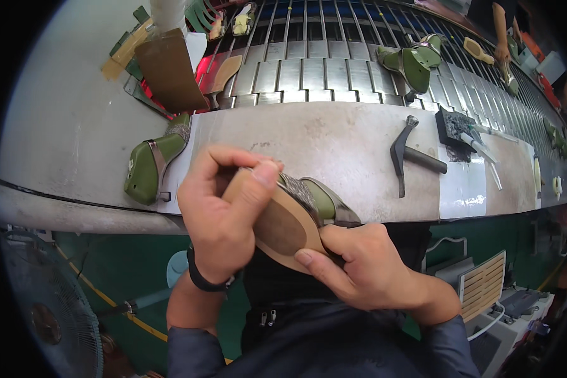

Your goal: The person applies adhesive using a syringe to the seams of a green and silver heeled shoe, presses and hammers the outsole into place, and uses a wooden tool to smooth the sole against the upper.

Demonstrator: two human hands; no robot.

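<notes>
Head view: left hand (220,211) and right hand (375,268) both closed on one shoe (285,228), built on a green last. Left grips its upper-left end, thumb on the tan sole; right grips the lower-right end, thumb at the sole's edge. Shoe held in front of the wearer's body, at the near edge of the worktop (334,135). Hammer (426,160) lying to the right, black block (450,129) just beyond. Second green-lasted shoe (146,171) at left. Metal conveyor (302,74) behind.
</notes>
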